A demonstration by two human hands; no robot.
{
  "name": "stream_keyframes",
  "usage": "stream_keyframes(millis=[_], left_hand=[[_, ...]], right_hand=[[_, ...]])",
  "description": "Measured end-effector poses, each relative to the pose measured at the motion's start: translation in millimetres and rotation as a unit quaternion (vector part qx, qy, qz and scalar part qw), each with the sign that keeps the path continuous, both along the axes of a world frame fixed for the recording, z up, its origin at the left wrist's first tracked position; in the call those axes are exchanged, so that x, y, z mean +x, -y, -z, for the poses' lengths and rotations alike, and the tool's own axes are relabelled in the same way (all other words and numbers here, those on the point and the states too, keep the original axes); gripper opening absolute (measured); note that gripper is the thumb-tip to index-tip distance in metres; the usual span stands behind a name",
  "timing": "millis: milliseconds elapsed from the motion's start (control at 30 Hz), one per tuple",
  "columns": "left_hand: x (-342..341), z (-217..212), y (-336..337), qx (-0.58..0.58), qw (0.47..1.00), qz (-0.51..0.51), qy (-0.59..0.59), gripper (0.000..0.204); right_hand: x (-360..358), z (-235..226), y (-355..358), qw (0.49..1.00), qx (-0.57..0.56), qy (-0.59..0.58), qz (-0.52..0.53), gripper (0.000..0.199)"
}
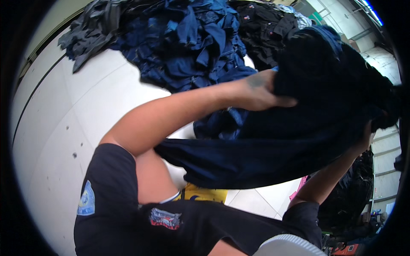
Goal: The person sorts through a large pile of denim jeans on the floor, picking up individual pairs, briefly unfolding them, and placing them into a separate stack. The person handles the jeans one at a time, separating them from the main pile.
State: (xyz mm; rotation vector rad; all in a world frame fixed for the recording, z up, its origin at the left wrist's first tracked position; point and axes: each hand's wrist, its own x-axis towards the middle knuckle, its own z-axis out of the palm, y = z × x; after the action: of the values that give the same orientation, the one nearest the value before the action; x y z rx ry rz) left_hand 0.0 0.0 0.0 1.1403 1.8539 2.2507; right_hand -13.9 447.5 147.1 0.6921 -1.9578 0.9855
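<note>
A large dark navy garment [273, 158] stretches out in front of me, held up off the floor. One long part of it, shaped like a trouser leg or sleeve, sags toward the left across my left forearm. My left hand [265, 91] is closed on its upper left side; the thumb shows on the cloth, while the fingers are hidden in the folds. At the far right, my right hand [365, 137] grips the garment's right side, and most of that hand is covered by cloth.
Beyond my hands a wide heap of blue denim clothes [188, 38] lies on the pale tiled floor [55, 123]. Grey clothes [95, 32] adjoin it at left, black clothes [267, 30] at right. Something yellow [207, 194] lies below the garment. Another dark pile [348, 196] is at lower right.
</note>
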Motion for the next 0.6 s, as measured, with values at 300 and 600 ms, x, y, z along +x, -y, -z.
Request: stream_keyframes(millis=[300, 600], left_hand=[[-226, -5, -152, -0.234, 0.908, -0.347, -0.026, 0.103], [-208, 244, -179, -0.374, 0.908, -0.189, 0.007, 0.082]], right_hand=[[-216, 89, -162, 0.905, 0.151, 0.052, 0.394, 0.062], [-207, 388, -94, 0.772, 0.091, 0.487, 0.399, 0.080]])
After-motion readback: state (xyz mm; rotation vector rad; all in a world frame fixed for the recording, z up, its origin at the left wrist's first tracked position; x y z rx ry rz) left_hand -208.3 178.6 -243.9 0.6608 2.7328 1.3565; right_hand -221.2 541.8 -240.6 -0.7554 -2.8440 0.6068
